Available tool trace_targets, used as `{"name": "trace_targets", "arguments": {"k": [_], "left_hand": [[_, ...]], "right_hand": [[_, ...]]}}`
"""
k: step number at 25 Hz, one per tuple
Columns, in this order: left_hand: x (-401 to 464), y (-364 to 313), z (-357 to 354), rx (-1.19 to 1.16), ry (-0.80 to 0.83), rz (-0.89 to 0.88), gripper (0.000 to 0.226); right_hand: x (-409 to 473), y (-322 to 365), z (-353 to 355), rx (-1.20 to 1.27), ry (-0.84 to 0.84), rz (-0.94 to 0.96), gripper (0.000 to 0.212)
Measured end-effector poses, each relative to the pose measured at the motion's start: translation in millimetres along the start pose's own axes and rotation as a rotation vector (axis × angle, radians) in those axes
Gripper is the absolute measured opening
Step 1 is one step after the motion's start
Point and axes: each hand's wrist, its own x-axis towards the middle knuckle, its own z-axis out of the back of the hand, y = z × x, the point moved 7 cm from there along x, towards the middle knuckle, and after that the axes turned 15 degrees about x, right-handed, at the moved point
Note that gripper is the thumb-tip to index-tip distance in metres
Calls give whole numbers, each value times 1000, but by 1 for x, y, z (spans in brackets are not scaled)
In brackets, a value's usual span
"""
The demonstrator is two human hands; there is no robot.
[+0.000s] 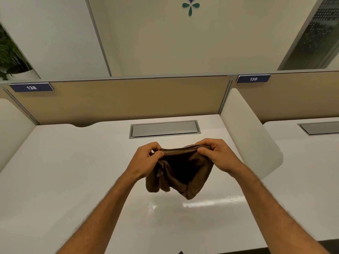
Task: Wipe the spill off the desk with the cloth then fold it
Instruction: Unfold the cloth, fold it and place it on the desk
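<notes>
Two bare forearms extend from the near edge of the view over the white counter (73, 180). A streak of glare lies on the counter surface just below the hands; whether it is liquid or reflected light cannot be told.

The left hand (145, 160) and the right hand (218, 156) are raised above the middle of the counter, level with each other and a short way apart. Each grip is pressed together, pinching one end of the top edge of the brown cloth (183, 173) between thumb and fingers. The edge is drawn nearly straight between the two hands. The remainder of the cloth hangs down in loose, bunched folds, clear of the counter surface.

Beyond the hands, a grey rectangular cable hatch (165, 128) is set flush into the far part of the counter. A white side divider (247, 132) stands along the right edge. At the far edge rises a tan partition panel (128, 99), bearing a dark label marked 138 (31, 87) at its upper left. A second label marked 139 (253, 79) sits on the adjoining panel to the right.
</notes>
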Motion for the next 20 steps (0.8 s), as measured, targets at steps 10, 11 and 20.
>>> {"name": "trace_targets", "arguments": {"k": [10, 11, 20], "left_hand": [[27, -5, 0, 117, -127, -48, 13], [34, -7, -5, 106, -110, -60, 14], [128, -42, -3, 178, -170, -185, 5]], "right_hand": [[14, 8, 16, -216, -105, 89, 18], [19, 8, 24, -246, -132, 105, 17], [93, 24, 80, -341, -289, 286, 17]]}}
